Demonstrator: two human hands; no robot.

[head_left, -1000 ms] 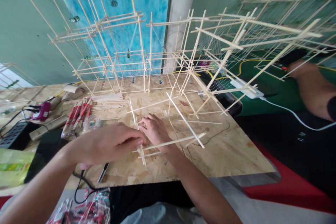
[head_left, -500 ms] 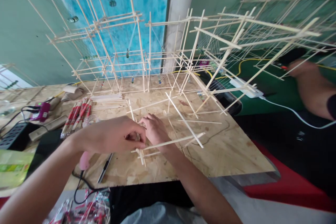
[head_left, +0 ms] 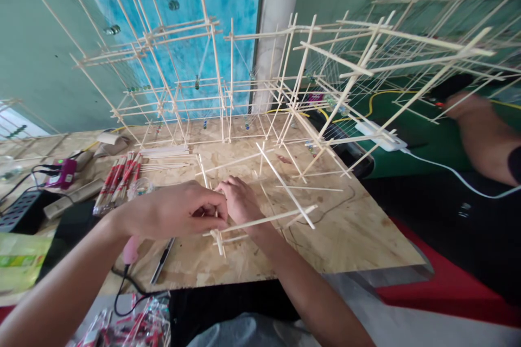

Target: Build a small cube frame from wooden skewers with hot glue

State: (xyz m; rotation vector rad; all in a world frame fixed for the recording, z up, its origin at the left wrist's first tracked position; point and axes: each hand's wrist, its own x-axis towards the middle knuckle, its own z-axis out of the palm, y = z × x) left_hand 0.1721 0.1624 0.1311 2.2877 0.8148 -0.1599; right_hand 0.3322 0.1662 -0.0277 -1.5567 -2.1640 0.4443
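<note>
A flat frame of thin bamboo sticks (head_left: pixel 260 222) lies on the OSB board (head_left: pixel 345 238), with my hands at its left part. My left hand (head_left: pixel 171 210) pinches a joint of crossed sticks from the left, its fingertips around the sticks. Facing it, my right hand (head_left: pixel 240 201) curls over the same sticks, and its fingers partly hide the joint. A pink-handled glue gun (head_left: pixel 131 249) lies just below my left wrist. A craft knife (head_left: pixel 161 261) rests on the board near it.
A tall bamboo stick lattice (head_left: pixel 183 81) rises at the board's far side. Bundles of red-wrapped chopsticks (head_left: pixel 118 184) lie to the left, near a power strip (head_left: pixel 18 209). A co-worker's arm (head_left: pixel 484 135) reaches in at right, beyond a white power adapter (head_left: pixel 378 135).
My left hand has moved up the picture and closed in on the joint, exposing more of the pink glue gun handle. My right hand and the frame have barely moved.
</note>
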